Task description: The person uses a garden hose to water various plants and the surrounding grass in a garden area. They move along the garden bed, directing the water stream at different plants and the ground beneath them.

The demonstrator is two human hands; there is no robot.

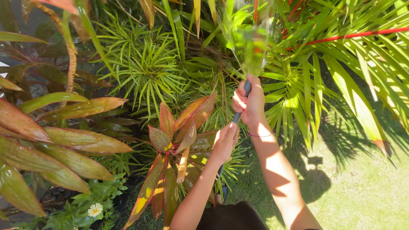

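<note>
Right hand (250,102) fingers wrap the hose (240,104) near centre frame; left hand (225,140) grips lower. Judgement: keep the spray (249,40) fanned low over foliage.

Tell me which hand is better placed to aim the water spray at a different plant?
Probably the right hand: it grips the hose right at its tip, where the spray leaves. The left hand holds lower down, only supporting.

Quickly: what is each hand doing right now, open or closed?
Left hand: closed around the hose.
Right hand: closed around the hose near its spraying end.
</note>
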